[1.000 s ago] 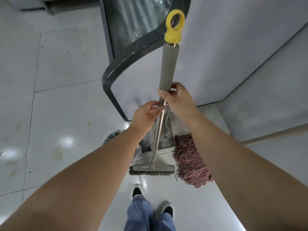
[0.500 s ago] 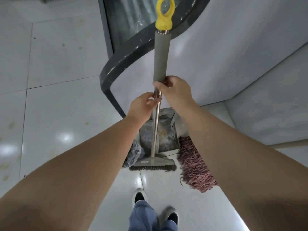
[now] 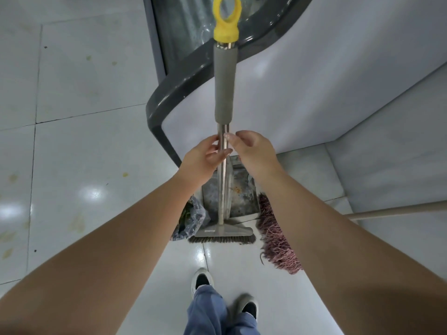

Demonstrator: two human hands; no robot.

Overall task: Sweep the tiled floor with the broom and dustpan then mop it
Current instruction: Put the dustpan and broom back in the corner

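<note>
The broom (image 3: pixel 223 234) stands upright on the tiled floor (image 3: pixel 79 151), with a metal pole, a grey foam grip and a yellow ring on top. My left hand (image 3: pixel 202 159) grips the bare metal pole just below the foam. From the right, my right hand (image 3: pixel 255 152) touches the same stretch of pole with loosely curled fingertips that are not wrapped round it. A grey dustpan (image 3: pixel 242 197) lies behind the broom head. The pinkish string mop (image 3: pixel 275 240) lies to the right, its wooden handle (image 3: pixel 399 210) running off to the right.
A dark curved counter edge (image 3: pixel 167 95) and a white panel (image 3: pixel 314 81) rise right behind the broom. A crumpled plastic bag (image 3: pixel 193 220) sits left of the broom head. Yellowish stains dot the tiles on the left. My shoes (image 3: pixel 202 281) stand just behind the broom.
Both hands slid down from the foam grip's lower end to the bare metal pole. The right hand's fingers, wrapped round the handle before, have loosened to a fingertip touch.
</note>
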